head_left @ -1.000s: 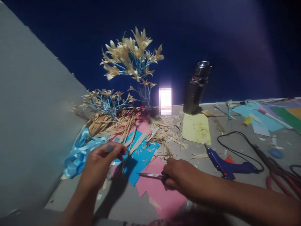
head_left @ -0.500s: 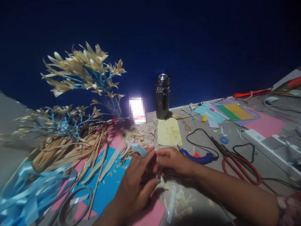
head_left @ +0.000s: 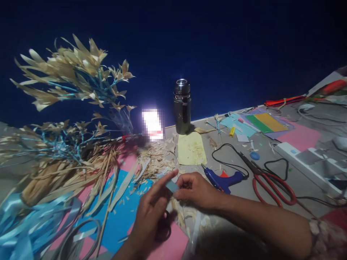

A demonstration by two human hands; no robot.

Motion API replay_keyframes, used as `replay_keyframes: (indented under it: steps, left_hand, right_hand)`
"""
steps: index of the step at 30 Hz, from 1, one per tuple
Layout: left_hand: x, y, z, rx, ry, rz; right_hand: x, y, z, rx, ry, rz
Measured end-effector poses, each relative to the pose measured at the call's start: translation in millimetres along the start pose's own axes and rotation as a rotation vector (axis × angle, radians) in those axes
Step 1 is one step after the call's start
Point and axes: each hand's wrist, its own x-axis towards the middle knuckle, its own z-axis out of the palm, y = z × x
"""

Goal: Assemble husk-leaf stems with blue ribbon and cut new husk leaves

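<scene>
My left hand (head_left: 150, 216) and my right hand (head_left: 195, 189) meet over the table in front of me. Between them is a small light blue strip (head_left: 171, 186). It lies against my left forefinger, and my right fingers pinch its other end. A dark looped object (head_left: 163, 228) shows under my left palm; I cannot make out what it is. Below the hands lie a blue paper sheet (head_left: 119, 213) and a pink paper sheet (head_left: 170, 245), strewn with dry straw cuttings (head_left: 154, 160).
Dried-leaf sprays on blue stems (head_left: 73, 72) stand at the left above a straw bundle (head_left: 62, 177) and blue ribbon (head_left: 21, 227). A metal flask (head_left: 182, 106), yellow paper (head_left: 191, 148), blue glue gun (head_left: 222, 178), red-handled scissors (head_left: 271, 186), power strip (head_left: 306, 160) and coloured sheets (head_left: 262, 122) lie beyond.
My hands came together from apart, and my right hand no longer shows the scissors. The blue strip now sits between both hands. The view swung right, revealing more of the table.
</scene>
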Motion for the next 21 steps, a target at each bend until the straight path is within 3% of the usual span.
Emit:
replay_keyframes:
  steps: [2, 4, 8, 10, 18, 21]
  left_hand:
    - [7.0, 6.8, 0.7, -0.067, 0.095, 0.087]
    - [15.6, 12.6, -2.7, -0.185, 0.101, 0.114]
    - [24.0, 9.2, -11.2, -0.319, 0.009, -0.101]
    - [23.2, 3.5, -12.6, -0.324, 0.005, -0.143]
    - [28.4, 0.1, -20.0, -0.257, 0.141, -0.018]
    - [32.5, 3.0, -23.1, -0.291, 0.184, 0.032]
  right_hand:
    - [-0.3, 1.7, 0.5, -0.028, 0.028, 0.008]
    - [-0.4, 2.1, 1.1, -0.051, 0.055, 0.016]
    - [-0.5, 1.7, 4.6, -0.149, 0.058, 0.031]
    - [-1.3, 1.4, 6.3, -0.226, 0.060, 0.030]
    - [-8.0, -8.5, 3.6, -0.467, -0.036, 0.013]
    - [-6.1, -17.7, -5.8, -0.543, -0.004, -0.001]
